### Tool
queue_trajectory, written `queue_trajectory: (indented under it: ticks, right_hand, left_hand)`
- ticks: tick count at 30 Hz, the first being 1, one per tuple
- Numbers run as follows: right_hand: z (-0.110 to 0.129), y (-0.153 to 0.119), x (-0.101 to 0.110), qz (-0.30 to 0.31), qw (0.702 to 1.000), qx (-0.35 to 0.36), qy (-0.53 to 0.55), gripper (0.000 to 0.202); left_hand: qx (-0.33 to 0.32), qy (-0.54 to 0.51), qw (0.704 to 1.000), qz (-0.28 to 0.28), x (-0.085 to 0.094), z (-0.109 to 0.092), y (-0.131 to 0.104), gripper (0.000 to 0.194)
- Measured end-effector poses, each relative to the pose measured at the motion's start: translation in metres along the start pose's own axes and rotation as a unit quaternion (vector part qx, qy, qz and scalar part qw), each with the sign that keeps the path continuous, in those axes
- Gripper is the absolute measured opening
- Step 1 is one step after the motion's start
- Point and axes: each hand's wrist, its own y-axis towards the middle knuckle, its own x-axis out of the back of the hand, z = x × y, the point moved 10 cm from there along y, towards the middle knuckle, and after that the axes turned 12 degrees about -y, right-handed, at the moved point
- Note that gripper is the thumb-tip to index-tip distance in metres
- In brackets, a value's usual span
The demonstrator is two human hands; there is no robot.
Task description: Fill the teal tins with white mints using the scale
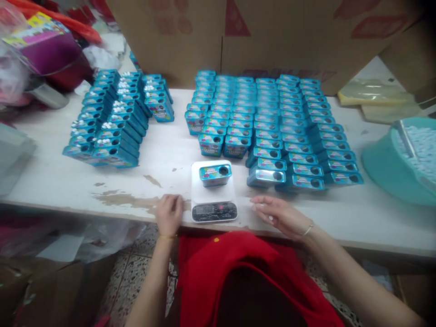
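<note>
A blue candy tin [215, 176] with a dark round hole in its top stands on a white digital scale [214, 196] at the table's front. My left hand [169, 213] rests at the table edge left of the scale, its fingers curled and nothing visible in them. To the right of the scale is my right hand [277, 214], half turned up with its fingers bent together. Small white candies show at its fingers; how many it holds is hidden. Several rows of matching tins [267, 154] stand just beyond that hand.
At the left, more tins [116, 136] have white pieces lying on their tops. A turquoise tub [384, 159] of small white pieces stands at the right. A large cardboard box [272, 41] closes off the back. Plastic packets [378, 97] lie at the back right.
</note>
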Motion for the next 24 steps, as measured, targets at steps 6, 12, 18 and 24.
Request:
queue_trajectory:
  ticks: [6, 12, 18, 24]
  right_hand:
    - [-0.039, 0.01, 0.011, -0.037, 0.999, 0.003, 0.023, 0.032]
    - [-0.048, 0.011, 0.013, -0.055, 0.998, 0.002, 0.044, 0.033]
    - [-0.047, 0.015, 0.008, -0.055, 0.997, 0.048, 0.001, 0.038]
    - [-0.045, 0.019, 0.005, -0.045, 0.997, 0.058, -0.012, 0.043]
  left_hand:
    - [0.016, -0.014, 1.0, -0.001, -0.001, 0.002, 0.0, 0.014]
    - [0.018, -0.032, 0.999, -0.009, 0.009, -0.011, 0.008, 0.018]
    - [-0.1, -0.048, 0.99, 0.082, 0.005, -0.109, 0.062, 0.07]
    - [-0.177, 0.009, 0.948, 0.265, -0.023, -0.144, 0.109, 0.036]
